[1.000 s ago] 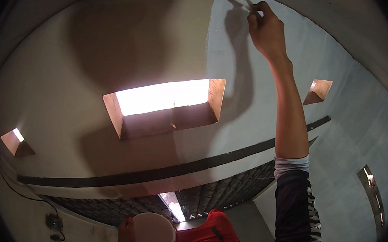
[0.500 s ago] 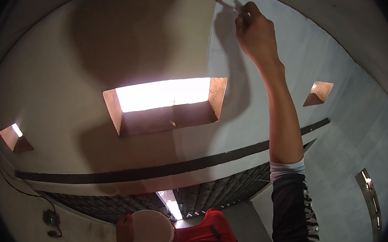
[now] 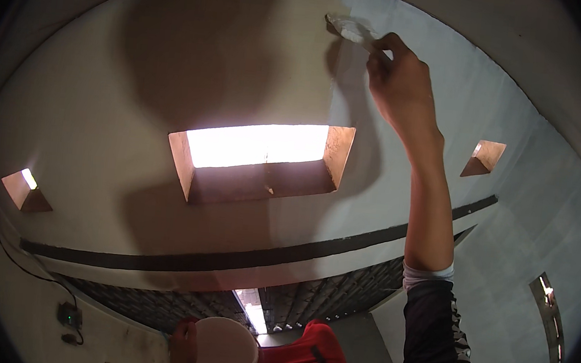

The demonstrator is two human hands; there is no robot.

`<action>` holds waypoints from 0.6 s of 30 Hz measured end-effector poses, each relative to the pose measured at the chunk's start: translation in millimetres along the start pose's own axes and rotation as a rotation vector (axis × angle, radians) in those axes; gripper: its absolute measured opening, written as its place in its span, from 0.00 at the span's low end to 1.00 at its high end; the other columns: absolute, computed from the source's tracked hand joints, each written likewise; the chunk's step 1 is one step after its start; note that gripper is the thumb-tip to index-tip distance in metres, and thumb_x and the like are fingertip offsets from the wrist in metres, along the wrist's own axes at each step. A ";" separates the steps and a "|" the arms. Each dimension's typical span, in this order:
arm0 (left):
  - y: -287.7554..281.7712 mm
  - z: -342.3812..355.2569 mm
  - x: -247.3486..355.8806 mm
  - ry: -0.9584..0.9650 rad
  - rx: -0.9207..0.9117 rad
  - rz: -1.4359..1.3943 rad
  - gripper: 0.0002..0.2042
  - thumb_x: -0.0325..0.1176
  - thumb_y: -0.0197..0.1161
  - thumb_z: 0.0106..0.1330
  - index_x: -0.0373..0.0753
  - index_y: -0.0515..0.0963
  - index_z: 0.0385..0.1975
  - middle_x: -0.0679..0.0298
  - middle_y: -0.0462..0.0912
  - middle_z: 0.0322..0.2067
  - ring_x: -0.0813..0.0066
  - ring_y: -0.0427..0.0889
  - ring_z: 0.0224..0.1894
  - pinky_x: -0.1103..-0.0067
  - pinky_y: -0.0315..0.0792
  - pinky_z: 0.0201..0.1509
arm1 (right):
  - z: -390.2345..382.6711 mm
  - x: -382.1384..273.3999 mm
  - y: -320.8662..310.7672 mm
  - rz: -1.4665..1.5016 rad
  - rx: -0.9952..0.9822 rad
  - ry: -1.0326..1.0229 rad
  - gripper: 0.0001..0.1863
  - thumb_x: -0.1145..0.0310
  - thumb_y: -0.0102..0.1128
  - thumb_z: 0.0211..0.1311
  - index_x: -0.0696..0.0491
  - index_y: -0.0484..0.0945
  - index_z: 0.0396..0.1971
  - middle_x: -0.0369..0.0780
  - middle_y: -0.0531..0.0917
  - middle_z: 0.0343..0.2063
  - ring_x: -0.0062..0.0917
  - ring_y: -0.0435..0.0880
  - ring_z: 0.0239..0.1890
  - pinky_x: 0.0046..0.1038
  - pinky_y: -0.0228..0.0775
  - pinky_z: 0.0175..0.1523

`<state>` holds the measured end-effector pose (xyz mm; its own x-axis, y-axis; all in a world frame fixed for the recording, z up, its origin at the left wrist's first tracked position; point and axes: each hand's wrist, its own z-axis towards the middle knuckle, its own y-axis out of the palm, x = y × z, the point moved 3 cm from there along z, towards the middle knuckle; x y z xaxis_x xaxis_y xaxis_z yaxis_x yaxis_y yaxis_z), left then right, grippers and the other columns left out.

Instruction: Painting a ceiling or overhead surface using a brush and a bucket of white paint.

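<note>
My right hand [image 3: 402, 87] is raised high, its fingers closed round the handle of a paintbrush [image 3: 352, 28]. The pale, paint-loaded bristles touch or nearly touch the wall [image 3: 294, 57] at the border between beige on the left and lighter grey-white on the right. Low in view, my left hand [image 3: 183, 345] grips the side of a round pale bucket [image 3: 226, 349]; its contents cannot be made out. Red clothing [image 3: 306, 352] lies just right of the bucket. A dark shadow of my arm and brush falls on the wall.
A bright rectangular opening [image 3: 259, 144] is below the brush, with smaller openings at left [image 3: 25, 189] and right [image 3: 482, 157]. A dark band [image 3: 298, 251] crosses above dark slatted panels [image 3: 328, 302]. A cable runs to a small device [image 3: 70, 314] at lower left. A narrow slot [image 3: 548, 321] is far right.
My right hand and the brush have moved down from the wall's upper edge, with the bristles now more over the beige side. The view has shifted slightly. My left hand still holds the bucket.
</note>
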<state>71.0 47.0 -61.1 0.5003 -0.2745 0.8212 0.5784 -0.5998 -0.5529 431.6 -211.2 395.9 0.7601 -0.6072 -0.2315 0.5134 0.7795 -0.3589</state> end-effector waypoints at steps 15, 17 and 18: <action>-2.0 -4.2 7.3 -0.021 -0.012 0.007 0.19 0.46 0.50 0.75 0.37 0.80 0.48 0.49 0.84 0.43 0.54 0.83 0.48 0.66 0.74 0.54 | -9.8 -26.2 1.1 0.014 -0.074 -0.001 0.09 0.71 0.53 0.68 0.60 0.73 0.43 0.54 0.82 0.22 0.50 0.85 0.28 0.47 0.75 0.36; -3.5 -5.9 10.4 -0.010 -0.020 -0.010 0.19 0.45 0.50 0.75 0.37 0.80 0.48 0.49 0.84 0.43 0.54 0.83 0.48 0.66 0.74 0.53 | -8.5 -28.2 0.5 0.039 -0.070 0.009 0.08 0.72 0.53 0.68 0.62 0.73 0.38 0.56 0.83 0.23 0.53 0.85 0.29 0.48 0.77 0.37; -4.2 -7.0 11.9 0.001 -0.027 -0.028 0.19 0.45 0.50 0.75 0.37 0.80 0.48 0.49 0.84 0.42 0.54 0.83 0.48 0.66 0.74 0.53 | -0.9 -28.8 2.7 0.011 -0.002 -0.054 0.09 0.71 0.54 0.68 0.60 0.73 0.42 0.55 0.83 0.23 0.51 0.85 0.29 0.47 0.75 0.37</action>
<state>70.1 41.0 -48.1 0.4840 -0.2579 0.8362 0.5745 -0.6272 -0.5260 410.7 -191.7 400.8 0.7861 -0.5892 -0.1866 0.5038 0.7858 -0.3588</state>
